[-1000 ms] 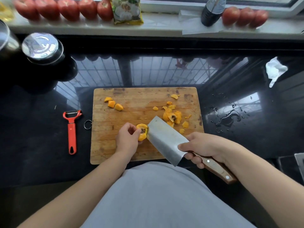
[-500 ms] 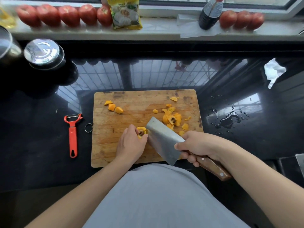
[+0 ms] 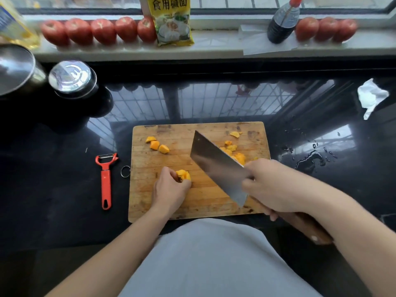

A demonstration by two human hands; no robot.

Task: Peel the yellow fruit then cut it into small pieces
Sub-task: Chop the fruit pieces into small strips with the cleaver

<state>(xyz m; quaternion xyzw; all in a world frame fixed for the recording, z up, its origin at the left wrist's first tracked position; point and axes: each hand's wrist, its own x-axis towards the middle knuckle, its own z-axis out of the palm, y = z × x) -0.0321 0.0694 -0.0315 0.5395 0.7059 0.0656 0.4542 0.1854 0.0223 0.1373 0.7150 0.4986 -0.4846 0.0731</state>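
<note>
hands (image 3: 171,187) pinching fruit (image 3: 183,175), cleaver (image 3: 216,166) raised

Peeler (image 3: 105,179) left of cutting board (image 3: 162,202)

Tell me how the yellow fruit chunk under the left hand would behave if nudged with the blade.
The peeled yellow fruit chunk looks wet and soft, so it would probably slide on the wooden cutting board rather than roll. Its cut faces suggest it sits flat. The left hand pinches it, which likely keeps it from skidding.

pot (image 3: 15,69): cut off left | cleaver (image 3: 216,166) hides some peel scraps (image 3: 236,156)
</note>
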